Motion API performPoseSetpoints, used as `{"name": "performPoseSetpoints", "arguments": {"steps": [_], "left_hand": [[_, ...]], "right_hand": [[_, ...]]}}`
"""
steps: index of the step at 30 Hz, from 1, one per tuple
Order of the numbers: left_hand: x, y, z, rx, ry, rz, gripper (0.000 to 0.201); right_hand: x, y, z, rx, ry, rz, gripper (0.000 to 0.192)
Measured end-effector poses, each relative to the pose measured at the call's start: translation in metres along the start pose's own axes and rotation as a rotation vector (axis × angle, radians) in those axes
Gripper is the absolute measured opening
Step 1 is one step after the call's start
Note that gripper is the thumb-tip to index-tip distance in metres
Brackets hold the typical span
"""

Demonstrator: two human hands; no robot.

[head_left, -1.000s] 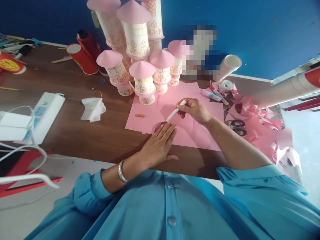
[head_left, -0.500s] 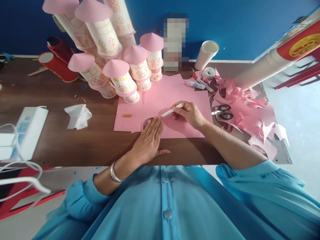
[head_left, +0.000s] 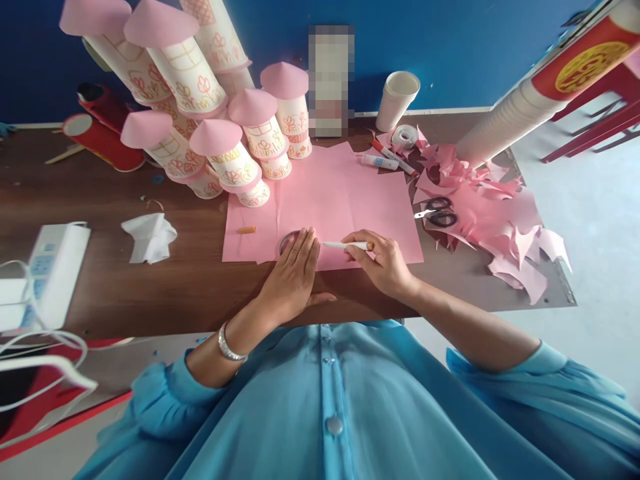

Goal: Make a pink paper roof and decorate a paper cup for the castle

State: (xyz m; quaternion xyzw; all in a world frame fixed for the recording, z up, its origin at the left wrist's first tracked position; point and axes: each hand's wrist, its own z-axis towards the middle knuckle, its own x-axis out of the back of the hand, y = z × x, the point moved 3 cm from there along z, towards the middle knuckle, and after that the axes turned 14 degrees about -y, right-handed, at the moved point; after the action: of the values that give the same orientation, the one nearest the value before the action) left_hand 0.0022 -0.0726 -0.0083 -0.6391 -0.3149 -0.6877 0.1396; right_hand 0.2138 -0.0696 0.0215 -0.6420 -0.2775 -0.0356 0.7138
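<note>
My left hand [head_left: 293,273] lies flat with its fingers stretched out, pressing on a round, dark-rimmed disc [head_left: 283,243]. Most of the disc is hidden under the fingers. In my right hand [head_left: 384,263] is a white marker [head_left: 335,245] with an orange end, pinched between thumb and fingers. It lies almost level, its tip beside the fingertips of my left hand, at the disc's right side. Both hands work over a sheet of pink paper [head_left: 373,203]. An orange marker cap [head_left: 247,230] rests on the sheet's left part.
Paper-cup towers [head_left: 233,170] with pink cone roofs stand at the back left. Pink scraps [head_left: 500,213] and black-handled scissors [head_left: 443,212] lie to the right, near a long stack of cups [head_left: 510,117]. A glue tube [head_left: 379,162], crumpled tissue [head_left: 150,237] and power strip [head_left: 55,273] are also there.
My right hand has come nearer to me with the marker, which has swung from slanting to nearly level. My left hand stays pressed on the disc. The whole view has shifted slightly.
</note>
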Motion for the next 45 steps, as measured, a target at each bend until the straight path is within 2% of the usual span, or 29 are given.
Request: {"name": "performPoseSetpoints", "arguments": {"steps": [6,12,15,18,20,23,26,29,35,39,45], "left_hand": [[-0.001,-0.001,0.001,0.011,-0.027,0.017,0.118],[-0.003,-0.004,-0.001,0.009,-0.027,0.022,0.112],[-0.003,-0.003,-0.001,0.010,-0.013,0.022,0.111],[-0.004,-0.002,-0.001,0.013,0.009,0.031,0.114],[-0.004,-0.002,-0.001,0.015,0.014,0.031,0.115],[-0.003,-0.002,0.000,0.012,0.005,0.020,0.112],[0.000,-0.003,-0.001,0.014,-0.004,-0.007,0.106],[0.003,-0.002,-0.001,0.031,-0.029,-0.036,0.096],[0.009,-0.002,-0.001,0.041,-0.075,-0.115,0.070],[0.013,-0.003,-0.002,0.010,-0.057,-0.147,0.068],[0.011,-0.006,-0.002,0.043,-0.071,-0.184,0.067]], "right_hand": [[-0.018,-0.017,-0.027,0.249,0.005,-0.397,0.015],[-0.030,-0.031,-0.036,0.391,0.014,-0.497,0.014],[-0.021,-0.038,-0.040,0.425,0.067,-0.436,0.016],[-0.001,-0.041,-0.042,0.488,0.210,-0.356,0.031],[0.008,-0.039,-0.038,0.516,0.256,-0.403,0.041],[0.004,-0.032,-0.023,0.538,0.133,-0.623,0.042],[-0.014,-0.024,-0.011,0.679,-0.003,-0.802,0.032],[-0.029,-0.018,-0.008,0.799,-0.053,-0.884,0.023],[-0.034,-0.009,-0.011,0.737,-0.110,-0.860,0.023],[-0.034,-0.008,-0.013,0.752,-0.102,-0.853,0.022],[-0.037,-0.006,-0.012,0.720,-0.144,-0.808,0.024]]}}
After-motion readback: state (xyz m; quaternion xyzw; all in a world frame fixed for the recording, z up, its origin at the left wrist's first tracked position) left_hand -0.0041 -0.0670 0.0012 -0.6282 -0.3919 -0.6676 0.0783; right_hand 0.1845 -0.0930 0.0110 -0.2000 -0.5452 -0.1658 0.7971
